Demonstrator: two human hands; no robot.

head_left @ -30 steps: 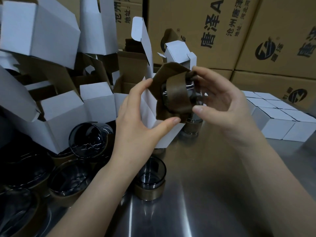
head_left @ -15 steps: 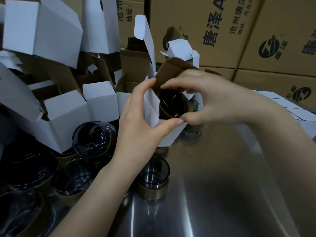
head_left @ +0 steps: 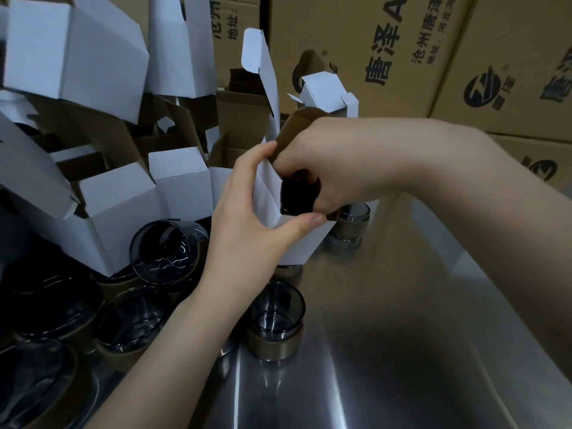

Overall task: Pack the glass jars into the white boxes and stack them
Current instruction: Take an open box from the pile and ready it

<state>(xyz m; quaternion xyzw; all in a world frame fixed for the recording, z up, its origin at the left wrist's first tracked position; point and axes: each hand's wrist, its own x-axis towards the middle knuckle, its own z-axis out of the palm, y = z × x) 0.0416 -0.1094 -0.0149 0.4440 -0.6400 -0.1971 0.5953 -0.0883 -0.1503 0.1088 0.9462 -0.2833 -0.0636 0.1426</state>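
My left hand [head_left: 247, 218] grips an open white box [head_left: 297, 243] by its near wall, thumb along the front edge, fingers at the top rim. My right hand [head_left: 322, 168] reaches down into the box mouth, fingers curled round a dark glass jar [head_left: 298, 196] that sits mostly inside the box. The box's brown inner flap [head_left: 294, 125] stands up behind my right hand. Several more dark glass jars with brown cardboard sleeves stand on the steel table, one [head_left: 275, 323] right below my left wrist and another [head_left: 167, 252] tilted at the left.
A heap of open white boxes [head_left: 173, 187] fills the left and back. Large brown cartons [head_left: 356, 51] with printed characters wall the rear. A small jar [head_left: 353, 221] stands just right of the held box. The steel table [head_left: 387, 351] stretches to the lower right.
My right hand has pushed the jar from above the box mouth down into the box. The finished white boxes at the right have dropped out of view behind my right forearm.
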